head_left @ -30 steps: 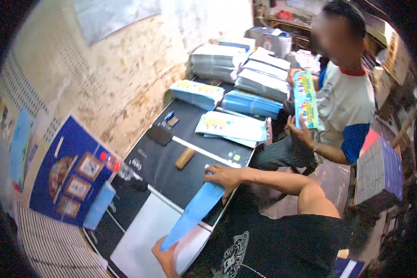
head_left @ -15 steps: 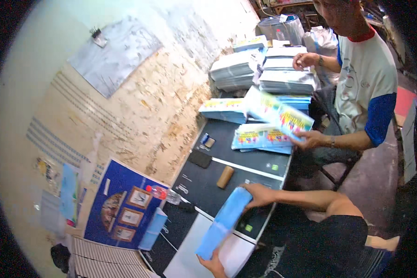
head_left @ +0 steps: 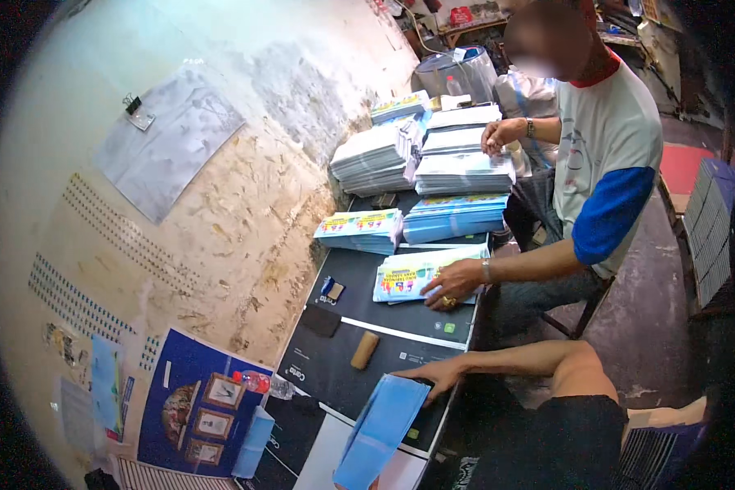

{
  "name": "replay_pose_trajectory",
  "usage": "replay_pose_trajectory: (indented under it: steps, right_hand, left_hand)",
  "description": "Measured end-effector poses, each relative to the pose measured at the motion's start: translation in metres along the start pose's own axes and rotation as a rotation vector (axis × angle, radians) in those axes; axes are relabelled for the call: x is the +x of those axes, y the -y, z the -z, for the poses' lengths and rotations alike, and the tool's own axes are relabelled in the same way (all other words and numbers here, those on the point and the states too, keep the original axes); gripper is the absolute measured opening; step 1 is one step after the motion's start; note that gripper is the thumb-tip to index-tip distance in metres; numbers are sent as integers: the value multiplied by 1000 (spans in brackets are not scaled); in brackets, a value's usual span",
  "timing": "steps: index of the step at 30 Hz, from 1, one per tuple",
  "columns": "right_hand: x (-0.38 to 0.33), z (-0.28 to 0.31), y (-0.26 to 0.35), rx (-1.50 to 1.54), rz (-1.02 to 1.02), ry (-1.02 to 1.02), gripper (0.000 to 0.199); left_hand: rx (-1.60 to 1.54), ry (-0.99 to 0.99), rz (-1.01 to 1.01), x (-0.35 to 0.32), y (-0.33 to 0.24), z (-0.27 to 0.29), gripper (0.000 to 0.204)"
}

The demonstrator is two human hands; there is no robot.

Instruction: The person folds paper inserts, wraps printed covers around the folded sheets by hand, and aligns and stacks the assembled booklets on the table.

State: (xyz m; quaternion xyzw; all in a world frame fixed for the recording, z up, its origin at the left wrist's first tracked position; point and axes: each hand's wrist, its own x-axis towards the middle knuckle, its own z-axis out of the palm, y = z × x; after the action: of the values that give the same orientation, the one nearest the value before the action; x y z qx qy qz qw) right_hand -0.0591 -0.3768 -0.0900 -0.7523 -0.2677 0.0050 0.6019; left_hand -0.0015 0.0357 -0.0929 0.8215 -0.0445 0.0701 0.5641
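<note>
A stack of light-blue paper sheets (head_left: pixel 382 429) is tilted above the near end of the black table, its lower end at the picture's bottom edge. My right hand (head_left: pixel 439 374) comes in from the right and grips the stack's far right corner, its fingers partly hidden. I cannot make out my left hand; the stack and the lower edge leave it out of sight. Under the stack lies a white sheet (head_left: pixel 322 453). Beyond it are a brown block (head_left: pixel 365 349) and a dark flat pad (head_left: pixel 320 321).
A co-worker's hand (head_left: pixel 453 282) rests on colourful booklets (head_left: pixel 400 273). Tall paper stacks (head_left: pixel 376 159) stand at the far end. Along the left wall are a plastic bottle (head_left: pixel 257 381), a blue picture board (head_left: pixel 171 433) and an upright folded blue sheet (head_left: pixel 253 441).
The blue stack has swung lower and its broad face now shows. My left hand has dropped from sight. The co-worker has laid the lifted booklets on the pile. The view has shifted.
</note>
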Motion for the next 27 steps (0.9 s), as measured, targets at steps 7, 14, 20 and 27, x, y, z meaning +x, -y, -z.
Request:
replay_pose_trajectory:
  steps: [7, 14, 20, 27]
  right_hand:
    - [37, -35, 4, 14, -266, -555, 48]
    - [25, -36, -1, 132, -163, -300, 82]
    - [38, -42, 8, 56, -134, -315, 87]
    - [4, -20, 11, 4, -139, -98, 87]
  left_hand:
    - [10, 2, 6, 1, 2, 6, 72]
    - [41, 10, -4, 4, 18, 20, 66]
    - [-7, -65, 52, 0, -3, 33, 67]
    - [89, 28, -28, -28, 16, 42, 84]
